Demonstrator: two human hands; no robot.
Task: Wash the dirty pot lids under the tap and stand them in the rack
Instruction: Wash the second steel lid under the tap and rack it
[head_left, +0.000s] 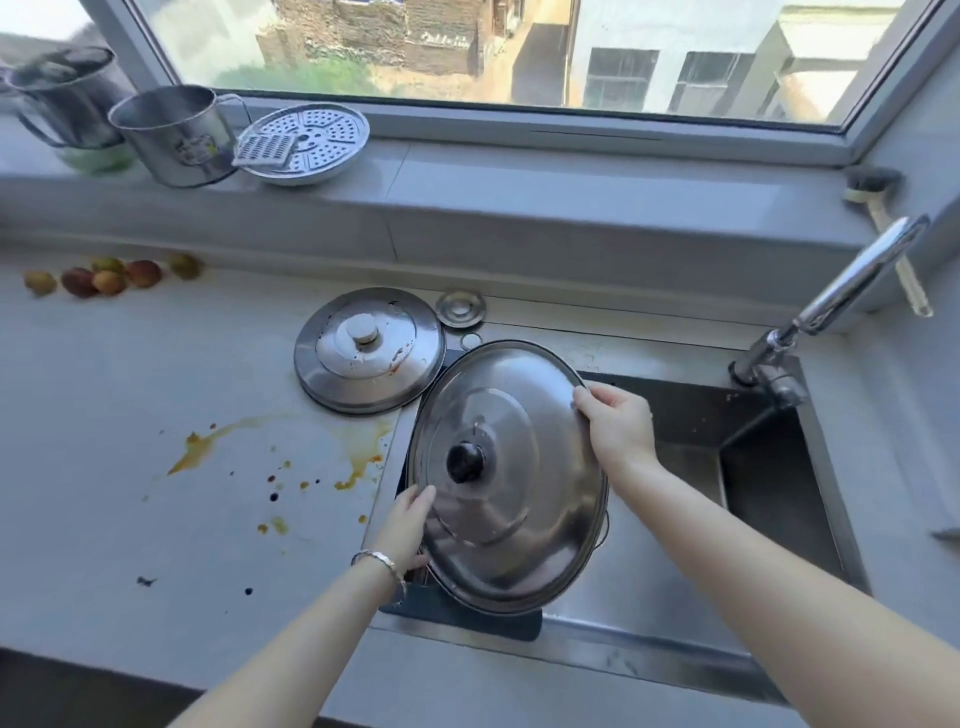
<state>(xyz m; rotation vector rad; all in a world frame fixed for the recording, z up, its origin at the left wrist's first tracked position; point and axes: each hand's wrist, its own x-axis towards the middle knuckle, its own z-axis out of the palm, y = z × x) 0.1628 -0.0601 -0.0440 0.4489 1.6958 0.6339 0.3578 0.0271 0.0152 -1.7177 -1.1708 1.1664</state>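
Note:
A large steel pot lid (519, 483) with a black knob is tilted over the left part of the sink (769, 467). My left hand (408, 525) grips its lower left rim and my right hand (615, 423) grips its upper right rim. A smaller steel lid (370, 351) with a pale knob and orange smears lies flat on the counter just behind and to the left. The chrome tap (847, 291) stands at the sink's far right corner; no water is seen running. A dark mat (467, 616) lies under the big lid; any rack there is mostly hidden.
Orange and dark spills (270, 467) stain the counter left of the sink. A small round drain cover (460, 308) lies behind the lids. Fruit (104, 275) sits far left. Steel mugs (176, 137), a steamer plate (306, 145) and a brush (878, 202) stand on the windowsill.

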